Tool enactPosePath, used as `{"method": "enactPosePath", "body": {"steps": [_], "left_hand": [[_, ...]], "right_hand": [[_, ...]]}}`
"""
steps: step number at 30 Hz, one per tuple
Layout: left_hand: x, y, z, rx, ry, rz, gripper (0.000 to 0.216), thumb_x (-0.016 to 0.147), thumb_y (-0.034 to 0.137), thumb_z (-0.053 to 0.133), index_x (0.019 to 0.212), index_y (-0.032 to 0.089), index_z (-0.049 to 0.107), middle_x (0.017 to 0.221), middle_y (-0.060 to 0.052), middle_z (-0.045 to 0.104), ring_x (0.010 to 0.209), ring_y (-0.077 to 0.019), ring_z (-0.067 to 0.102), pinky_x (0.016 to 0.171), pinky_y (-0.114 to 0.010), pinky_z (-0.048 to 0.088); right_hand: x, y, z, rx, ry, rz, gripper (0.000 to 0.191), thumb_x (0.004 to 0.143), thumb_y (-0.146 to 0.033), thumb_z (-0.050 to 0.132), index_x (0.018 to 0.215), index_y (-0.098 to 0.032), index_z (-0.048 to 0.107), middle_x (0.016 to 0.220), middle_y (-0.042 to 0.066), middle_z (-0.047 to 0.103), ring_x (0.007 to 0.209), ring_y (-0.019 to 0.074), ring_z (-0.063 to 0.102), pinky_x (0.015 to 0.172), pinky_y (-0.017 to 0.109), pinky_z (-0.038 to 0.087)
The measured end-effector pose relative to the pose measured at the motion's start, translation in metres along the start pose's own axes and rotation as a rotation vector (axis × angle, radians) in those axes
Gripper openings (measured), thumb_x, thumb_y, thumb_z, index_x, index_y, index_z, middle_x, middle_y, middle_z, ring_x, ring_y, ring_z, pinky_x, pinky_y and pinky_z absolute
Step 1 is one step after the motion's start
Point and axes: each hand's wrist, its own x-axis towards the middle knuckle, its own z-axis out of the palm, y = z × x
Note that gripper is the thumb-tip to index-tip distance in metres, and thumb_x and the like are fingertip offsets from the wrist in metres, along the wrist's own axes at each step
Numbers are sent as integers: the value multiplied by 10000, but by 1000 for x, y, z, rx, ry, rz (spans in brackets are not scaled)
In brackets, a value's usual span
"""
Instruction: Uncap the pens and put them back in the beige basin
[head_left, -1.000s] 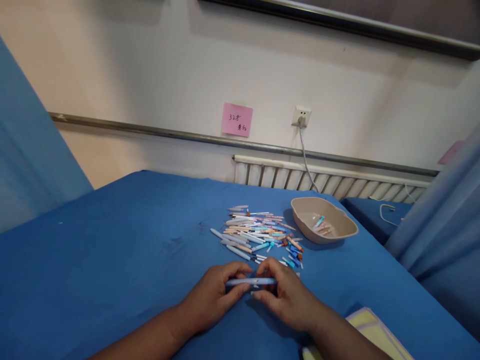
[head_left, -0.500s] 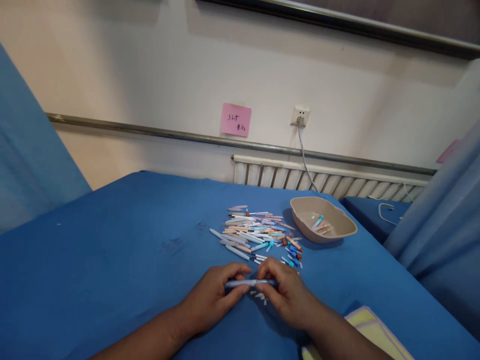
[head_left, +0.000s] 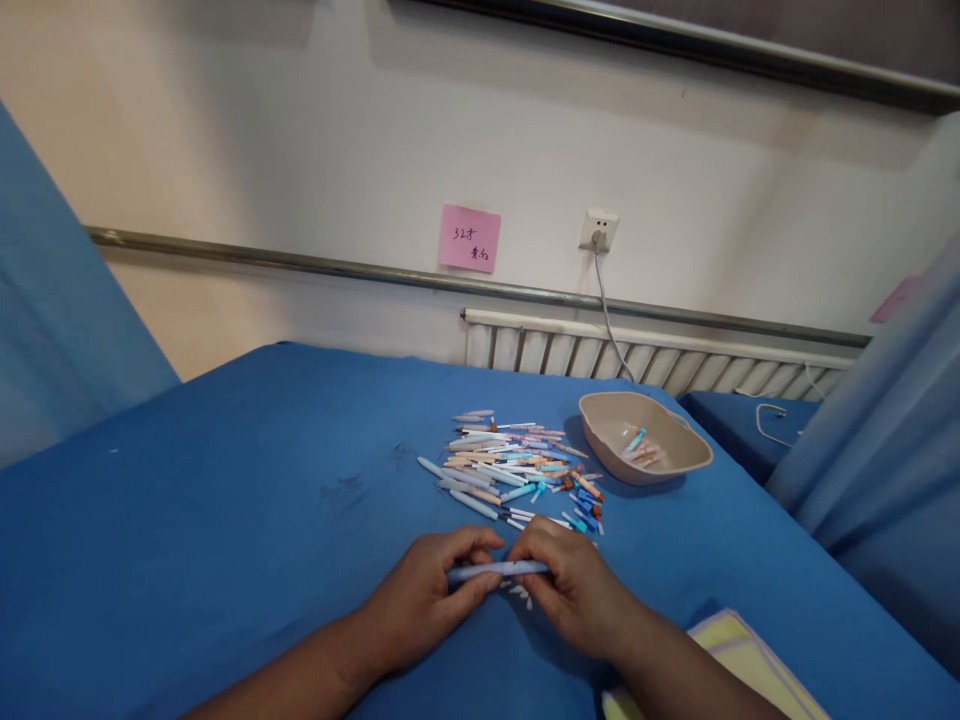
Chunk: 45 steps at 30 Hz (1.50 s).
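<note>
A pale lavender-blue pen [head_left: 504, 569] lies level between my two hands, just above the blue cover. My left hand [head_left: 431, 590] pinches its left part with thumb and fingers. On the other end, the fingers of my right hand [head_left: 577, 585] are closed, partly hiding that end. Beneath the pen, several small white pieces [head_left: 517, 592] rest on the cover. Just beyond my hands spreads a loose pile of pens and pen parts [head_left: 480, 478] in grey, white, orange and blue. Short blue and brown pieces [head_left: 589, 505] gather at its right side.
A beige bowl [head_left: 626, 467] with a few pen parts inside stands right of the pile. Under my right forearm is a yellow cloth [head_left: 739, 655] with a lilac edge. Behind the blue-covered table [head_left: 225, 500] are a radiator [head_left: 547, 345] and a plugged-in cord [head_left: 609, 320].
The fingers of my right hand have shifted slightly on the pen, showing more of its middle. My left hand keeps its hold, and the pile and bowl stay in place.
</note>
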Motion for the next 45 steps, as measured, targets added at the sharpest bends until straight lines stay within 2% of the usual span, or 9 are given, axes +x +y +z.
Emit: {"method": "enactPosePath", "body": {"steps": [10,20,23,26,28,30,37,41,45], "left_hand": [[-2,-2,0,60,16,1,252,865,325,537,1105,252,559,899,23,684,812,-144,628,753,-217,448],[-4,-4,1,93,47,28,282,860,314,539,1132,242,558,893,-2,680,792,-141,626,729,-208,467],[-4,-3,0,114,22,34,278,848,356,561,1099,240,584,911,-8,668,824,-154,612,741,-217,464],[-2,-3,-2,102,-23,45,250,868,340,538,1099,258,586,880,11,656,804,-144,600,747,-217,451],[0,-3,-4,88,-14,42,266,871,313,536,1131,267,570,888,16,654,802,-141,596,748,-216,444],[2,-3,-6,96,0,41,278,864,311,544,1137,261,569,912,7,655,820,-148,592,756,-225,440],[5,3,-10,122,-29,92,210,903,340,463,940,219,631,883,-17,636,829,-164,571,759,-240,431],[8,2,-10,98,2,42,214,916,313,435,993,241,622,933,-11,655,867,-170,579,797,-249,436],[9,1,-10,58,20,35,249,922,312,429,1103,274,595,1045,-5,654,954,-175,577,863,-254,426]], "right_hand": [[-1,0,0,-20,15,-7,24,854,-215,551,858,-201,570,820,0,578,758,120,539,661,215,365],[-1,-2,0,-37,-55,14,300,915,-339,442,689,-180,557,675,-2,547,661,117,509,617,226,343],[1,2,4,149,-23,116,375,919,-413,412,658,-179,545,584,-20,497,570,110,482,564,227,343],[3,7,6,579,32,259,427,898,-547,372,846,-178,580,614,-17,538,485,106,507,502,229,380],[3,9,6,803,58,275,489,875,-605,363,940,-167,572,670,10,590,478,114,544,492,238,397],[2,9,4,878,75,250,511,863,-617,382,949,-154,579,695,35,623,515,124,576,516,243,400],[5,8,-4,808,123,247,531,873,-615,342,889,-153,601,693,38,628,545,121,577,529,240,399],[8,26,-21,552,228,391,396,788,-566,530,715,-176,537,568,-32,536,444,90,472,463,218,376],[3,38,-33,251,98,439,236,798,-367,560,662,-179,518,521,-53,503,455,79,430,448,189,326]]}}
